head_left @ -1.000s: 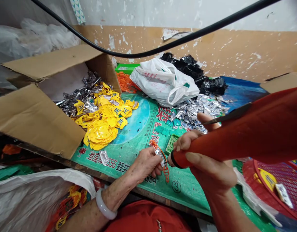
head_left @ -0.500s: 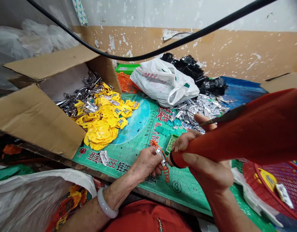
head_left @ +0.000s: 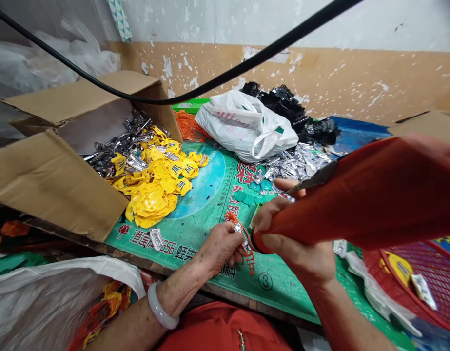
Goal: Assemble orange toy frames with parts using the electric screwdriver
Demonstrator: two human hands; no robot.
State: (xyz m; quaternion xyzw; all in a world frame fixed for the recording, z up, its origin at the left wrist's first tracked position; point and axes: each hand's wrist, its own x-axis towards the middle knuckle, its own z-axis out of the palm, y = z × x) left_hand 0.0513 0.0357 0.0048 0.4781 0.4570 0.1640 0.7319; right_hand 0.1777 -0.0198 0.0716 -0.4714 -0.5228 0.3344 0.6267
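Note:
My left hand pinches an orange plastic part with a silver piece on it, low over the green sheet. My right hand is wrapped round a thick red power screwdriver, which slants down to the left. Its dark-ringed front end meets the silver piece beside my left fingertips; the bit itself cannot be made out. Behind my right fingers, a small green tray is mostly hidden. A flat silver piece lies left of my left hand.
Yellow parts spill from a cardboard box. Farther back are a white plastic bag, silver pieces and black parts. At right stands a red basket. A black cable hangs across the view.
My right hand and the screwdriver have moved slightly left, closer to the part in my left hand. The cable has swung left and lower. My left hand keeps its pinch.

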